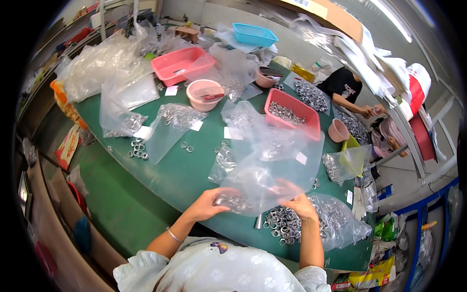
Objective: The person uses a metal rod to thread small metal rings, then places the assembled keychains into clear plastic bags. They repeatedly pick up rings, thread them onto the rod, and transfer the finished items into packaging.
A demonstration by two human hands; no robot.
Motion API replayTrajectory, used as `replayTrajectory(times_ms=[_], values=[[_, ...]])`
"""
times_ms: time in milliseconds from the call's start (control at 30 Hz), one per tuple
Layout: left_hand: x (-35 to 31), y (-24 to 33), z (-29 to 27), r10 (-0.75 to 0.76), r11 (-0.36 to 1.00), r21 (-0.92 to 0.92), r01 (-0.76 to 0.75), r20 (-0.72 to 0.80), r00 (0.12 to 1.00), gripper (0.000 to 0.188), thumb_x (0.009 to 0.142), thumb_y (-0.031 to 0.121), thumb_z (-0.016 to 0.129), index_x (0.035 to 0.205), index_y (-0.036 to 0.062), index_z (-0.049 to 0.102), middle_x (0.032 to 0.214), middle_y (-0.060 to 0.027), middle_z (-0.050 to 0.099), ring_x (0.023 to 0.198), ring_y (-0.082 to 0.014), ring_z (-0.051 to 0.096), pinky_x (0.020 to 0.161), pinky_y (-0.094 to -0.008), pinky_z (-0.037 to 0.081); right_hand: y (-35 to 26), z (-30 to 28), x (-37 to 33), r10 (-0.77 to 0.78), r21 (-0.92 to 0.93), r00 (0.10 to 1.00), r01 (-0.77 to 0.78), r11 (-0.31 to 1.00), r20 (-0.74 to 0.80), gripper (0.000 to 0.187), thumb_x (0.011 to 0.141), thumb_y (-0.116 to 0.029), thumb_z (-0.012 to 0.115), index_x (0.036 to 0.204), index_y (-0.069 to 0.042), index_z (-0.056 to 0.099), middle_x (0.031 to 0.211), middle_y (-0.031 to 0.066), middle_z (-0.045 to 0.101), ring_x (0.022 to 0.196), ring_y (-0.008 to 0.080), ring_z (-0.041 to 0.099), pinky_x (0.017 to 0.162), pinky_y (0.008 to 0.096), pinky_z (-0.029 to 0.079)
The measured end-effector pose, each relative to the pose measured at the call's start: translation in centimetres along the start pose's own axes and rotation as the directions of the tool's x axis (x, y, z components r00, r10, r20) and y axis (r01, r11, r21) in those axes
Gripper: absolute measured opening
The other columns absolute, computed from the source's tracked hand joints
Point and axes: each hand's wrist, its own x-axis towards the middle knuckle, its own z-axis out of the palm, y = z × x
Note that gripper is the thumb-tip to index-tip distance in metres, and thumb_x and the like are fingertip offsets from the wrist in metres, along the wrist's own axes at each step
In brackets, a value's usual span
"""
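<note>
A clear plastic bag [250, 185] is held up between my hands above the near edge of the green table [170, 170]. My left hand [206, 205] grips its lower left part, where a clump of shiny metal rings [235, 202] rests inside. The bag's right side is in my right hand [300, 203], whose fingers are partly veiled by the film. Below that hand lies a heap of loose metal rings [281, 226], with a small tapered metal piece [258, 222] to its left. Beside the heap, a larger clear bag [338, 221] of rings lies on the table.
Farther back stand a red-pink basin [314, 127] of metal parts, a pink tray [170, 65], a pink bowl [197, 100] and a blue tray [253, 35]. Several bags of rings lie around. At the far right, a person in black [343, 87] handles parts.
</note>
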Motion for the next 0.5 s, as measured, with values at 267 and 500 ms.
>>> replayTrajectory(times_ms=[267, 500], values=[[-3.3, -2.8, -2.4, -0.132, 0.988, -0.115, 0.107, -0.236, 0.963, 0.051, 0.073, -0.012, 0.062, 0.122, -0.0041, 0.049, 0.111, -0.0073, 0.057, 0.1, -0.0149, 0.056, 0.087, -0.0273, 0.046, 2.5, 3.1, 0.6, 0.129, -0.258, 0.99, -0.138, 0.956, -0.052, 0.025, 0.092, -0.015, 0.051, 0.104, 0.002, 0.064, 0.092, 0.0078, 0.068, 0.087, 0.0134, 0.06, 0.082, 0.0289, 0.046], [-3.8, -2.1, -1.9, -0.11, 0.931, -0.365, -0.028, -0.353, 0.929, 0.048, 0.077, -0.002, 0.065, 0.122, -0.0039, 0.048, 0.109, -0.0101, 0.059, 0.102, -0.018, 0.057, 0.088, -0.032, 0.048, 3.0, 4.5, 1.1, 0.119, 0.154, 0.983, -0.14, 0.978, 0.139, 0.076, 0.076, -0.031, 0.072, 0.136, -0.002, 0.035, 0.123, 0.0146, 0.053, 0.111, 0.0217, 0.051, 0.096, 0.0329, 0.039]])
